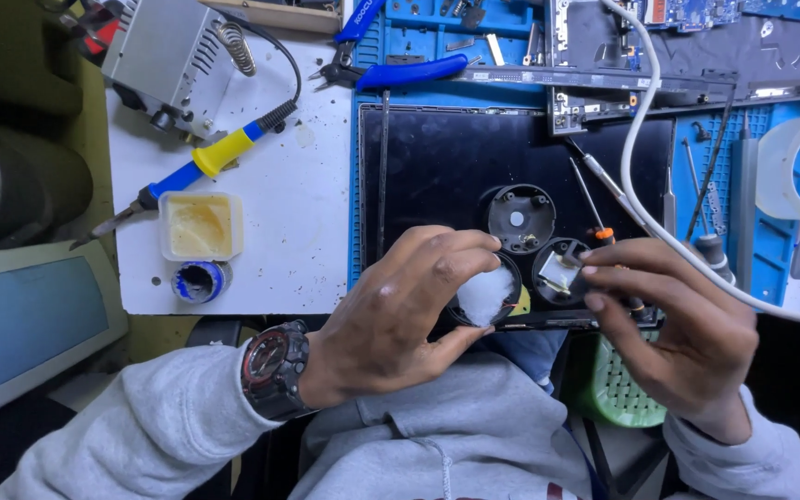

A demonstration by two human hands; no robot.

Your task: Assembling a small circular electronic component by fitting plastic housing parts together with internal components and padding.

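Round black housing with a white disc face sits pinched between the thumb and fingers of the left hand, raised just above the near edge of the bench, over the person's lap. The right hand is closed on a second small round part with a metal piece inside it, just beside the first; thin red wires appear to run between the two.

Behind them a dark flat panel lies on a blue work mat, with a third black ring resting on it. A white cable crosses the mat toward the right hand. To the left lie a soldering iron with a blue and yellow grip, a tub of yellowish paste and a small blue tin.

Risks, judged from the layout: pulling the two halves apart could strain or snap the thin wires; a slip could drop either part off the bench edge; the cable lies close enough to snag the right wrist.
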